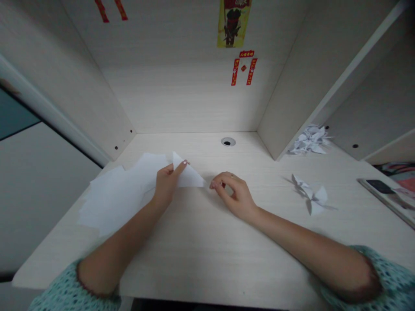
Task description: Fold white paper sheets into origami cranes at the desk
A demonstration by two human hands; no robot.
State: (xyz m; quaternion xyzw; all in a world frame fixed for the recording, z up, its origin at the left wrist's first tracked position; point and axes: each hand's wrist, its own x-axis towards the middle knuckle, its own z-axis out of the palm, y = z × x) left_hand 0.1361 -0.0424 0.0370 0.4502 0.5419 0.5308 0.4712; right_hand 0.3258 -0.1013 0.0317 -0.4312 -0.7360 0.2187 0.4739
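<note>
My left hand [166, 181] pinches a white sheet of paper folded into a triangle [191, 176], thumb on top near its upper edge. The triangle's long point reaches right, toward my right hand [235, 194]. That hand's thumb and fingers are curled together in a pinch just beside the point. Whether they touch the paper or hold anything is too small to tell. Under and left of my left forearm, loose white paper sheets [119, 194] lie spread in an overlapping pile.
Folded white paper pieces [313, 194] lie on the desk [201, 250] at right. Behind them is a heap of similar folded papers [309, 140] by the upright divider [292, 95]. A dark phone-like object [380, 186] rests at far right. A round cable hole [228, 141] sits at the back.
</note>
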